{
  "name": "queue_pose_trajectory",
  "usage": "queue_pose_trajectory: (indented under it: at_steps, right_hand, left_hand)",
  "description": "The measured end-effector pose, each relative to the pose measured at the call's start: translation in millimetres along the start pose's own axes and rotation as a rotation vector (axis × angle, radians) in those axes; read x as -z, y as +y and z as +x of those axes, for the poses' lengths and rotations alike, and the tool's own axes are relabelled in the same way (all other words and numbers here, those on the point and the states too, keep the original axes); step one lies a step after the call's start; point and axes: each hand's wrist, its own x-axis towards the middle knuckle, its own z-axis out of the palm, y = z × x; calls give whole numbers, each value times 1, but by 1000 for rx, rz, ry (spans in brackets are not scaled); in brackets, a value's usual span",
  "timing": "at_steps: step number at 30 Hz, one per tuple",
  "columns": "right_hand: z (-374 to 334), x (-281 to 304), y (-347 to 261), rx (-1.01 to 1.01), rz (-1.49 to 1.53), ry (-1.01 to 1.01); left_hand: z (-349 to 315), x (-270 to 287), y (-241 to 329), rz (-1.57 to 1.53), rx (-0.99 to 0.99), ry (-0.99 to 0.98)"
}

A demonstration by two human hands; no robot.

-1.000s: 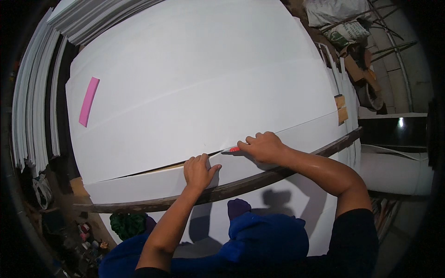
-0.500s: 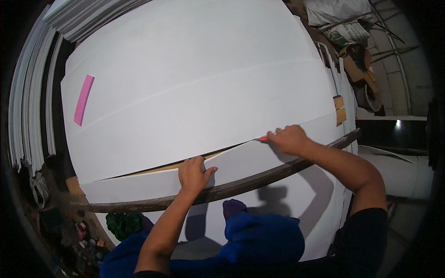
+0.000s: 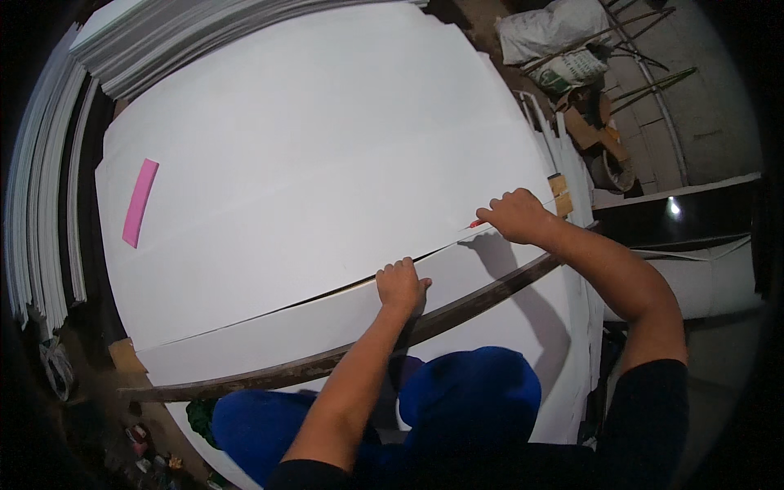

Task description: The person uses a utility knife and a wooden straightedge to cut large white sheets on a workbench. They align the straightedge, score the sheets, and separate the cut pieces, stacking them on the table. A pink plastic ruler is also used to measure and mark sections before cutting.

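Note:
A large white sheet [image 3: 327,155] lies before me, slit along a line near its front edge. Along that slit a long white strip [image 3: 269,343] borders the sheet, with a narrow dark gap between them at mid-length. My left hand [image 3: 400,284] curls its fingers over the strip's cut edge, thumb pointing right. Farther right, my right hand [image 3: 516,216] is closed around a red cutter knife [image 3: 476,224], its tip at the right end of the slit. The fingers hide most of the knife. A long dark bar [image 3: 457,315] lies across the white surface, nearer me than the strip.
A pink strip [image 3: 140,204] rests on the sheet's left part. Stacked white sheets [image 3: 49,196] stand along the left and far sides. Sacks [image 3: 551,37] and a brown cardboard piece [image 3: 584,122] lie at the far right. My blue-clothed knees [image 3: 469,392] are close to the bar.
My left hand has slid right along the strip, closer to my right hand. The knife has moved a little right along the slit. The gap looks narrower, and the view has shifted.

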Motion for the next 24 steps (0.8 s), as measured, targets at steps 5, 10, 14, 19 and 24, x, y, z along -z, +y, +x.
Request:
queue_pose_trajectory:
  at_steps: [5, 10, 14, 19, 24]
  right_hand:
    - [-33, 30, 6, -26, 16, 101]
    - [-44, 8, -1, -25, 56, 129]
    - [-29, -36, -1, -6, 145, 172]
    - [-17, -82, 0, 70, 237, 228]
    - [-5, -113, 13, 126, 260, 276]
  left_hand:
    - [8, -9, -5, -17, 14, -57]
    - [20, 3, 24, -62, 103, -145]
    - [39, -18, 62, -72, 2, -132]
    - [27, -28, 79, -34, 51, 52]
    - [24, -34, 80, -43, 68, 130]
